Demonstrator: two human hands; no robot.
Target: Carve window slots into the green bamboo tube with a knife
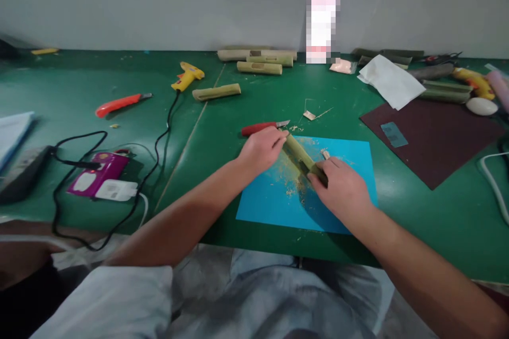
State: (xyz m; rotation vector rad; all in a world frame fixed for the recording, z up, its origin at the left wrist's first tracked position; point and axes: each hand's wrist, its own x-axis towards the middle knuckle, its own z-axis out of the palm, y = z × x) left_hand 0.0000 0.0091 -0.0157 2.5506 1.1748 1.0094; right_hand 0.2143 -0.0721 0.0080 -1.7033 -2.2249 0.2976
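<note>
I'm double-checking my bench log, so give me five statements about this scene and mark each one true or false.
1. The right hand holds a bamboo piece. True.
2. The blue sheet is free of shavings. False: shavings lie scattered on the blue sheet.
3. A red-handled knife lies just beyond the left hand. True.
4. The glue gun is green. False: the glue gun is yellow.
5. White paper overlaps the dark brown sheet. True.

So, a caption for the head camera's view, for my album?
Left hand and right hand hold bamboo over a blue sheet strewn with shavings.
</note>
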